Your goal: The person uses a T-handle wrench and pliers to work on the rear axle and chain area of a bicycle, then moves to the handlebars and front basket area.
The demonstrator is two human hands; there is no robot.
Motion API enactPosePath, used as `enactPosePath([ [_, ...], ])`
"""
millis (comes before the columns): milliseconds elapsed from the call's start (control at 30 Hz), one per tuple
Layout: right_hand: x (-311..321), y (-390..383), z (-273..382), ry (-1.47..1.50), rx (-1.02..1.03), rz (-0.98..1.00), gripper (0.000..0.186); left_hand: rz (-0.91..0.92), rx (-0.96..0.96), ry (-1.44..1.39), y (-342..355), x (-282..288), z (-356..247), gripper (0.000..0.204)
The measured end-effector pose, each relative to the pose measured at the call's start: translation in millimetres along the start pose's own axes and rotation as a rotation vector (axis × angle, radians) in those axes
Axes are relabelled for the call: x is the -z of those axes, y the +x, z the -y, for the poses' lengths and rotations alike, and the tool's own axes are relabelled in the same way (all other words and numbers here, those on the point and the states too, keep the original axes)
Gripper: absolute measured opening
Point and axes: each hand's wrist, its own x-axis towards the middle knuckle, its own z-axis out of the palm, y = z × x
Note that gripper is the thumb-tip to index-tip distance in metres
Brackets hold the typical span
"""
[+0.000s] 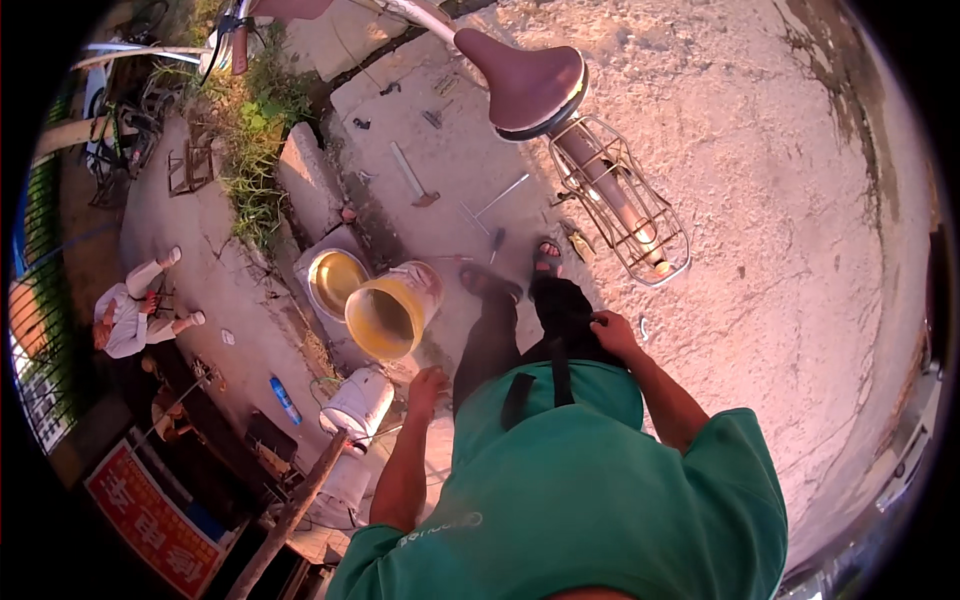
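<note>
My left hand (428, 390) hangs beside my left thigh, its fingers loosely curled and nothing visible in them. It is nearest to a large tilted bucket (428, 285) with a yellow inside. My right hand (615, 334) rests against my dark trousers (568, 310), fingers bent in; whether it grips the cloth or some small thing is hidden. In front of me stands a bicycle with a brown saddle (530, 75) and a metal wire rear rack (632, 215). On the ground lie a hammer (410, 172), a T-handle wrench (502, 198), a screwdriver (497, 242) and a pair of pliers (577, 240).
A yellow-lined basin (338, 282) and a white bucket (358, 402) stand at my left. A stone block (308, 172) and weeds (255, 175) edge the concrete. Farther left are a seated person (128, 318), a blue bottle (285, 400) and a red sign (155, 520).
</note>
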Motion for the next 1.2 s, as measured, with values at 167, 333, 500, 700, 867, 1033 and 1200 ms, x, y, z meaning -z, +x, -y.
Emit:
enactPosePath([
  [167,16.7,17.5,16.4,-0.020,-0.023,0.055,0.038,-0.041,0.033,-0.114,-2.0,4.5,34.6,0.039],
  [333,24.9,44.3,30.9,-0.220,0.099,0.117,0.041,-0.104,0.051,-0.174,-13.9,0.9,78.6,0.037],
  [500,17.2,79.9,8.8,-0.154,0.072,0.288,0.042,-0.191,0.123,-0.288,-40.8,4.6,126.4,0.036],
  [700,22.5,96.9,69.0,-0.013,-0.134,0.360,0.036,-0.161,0.188,-0.509,-58.0,-12.8,189.4,0.027],
  [867,27.8,116.2,76.2,-0.030,-0.153,0.395,0.040,-0.055,0.064,-0.834,-58.0,-25.7,239.0,0.013],
  [1033,24.2,140.1,57.3,0.072,-0.263,0.434,0.030,-0.131,-0.177,-0.536,-50.5,-15.7,265.3,0.011],
  [1200,21.6,150.5,60.8,0.250,-0.360,0.523,0.006,-0.173,-0.087,-0.345,-15.7,11.0,242.5,0.035],
])
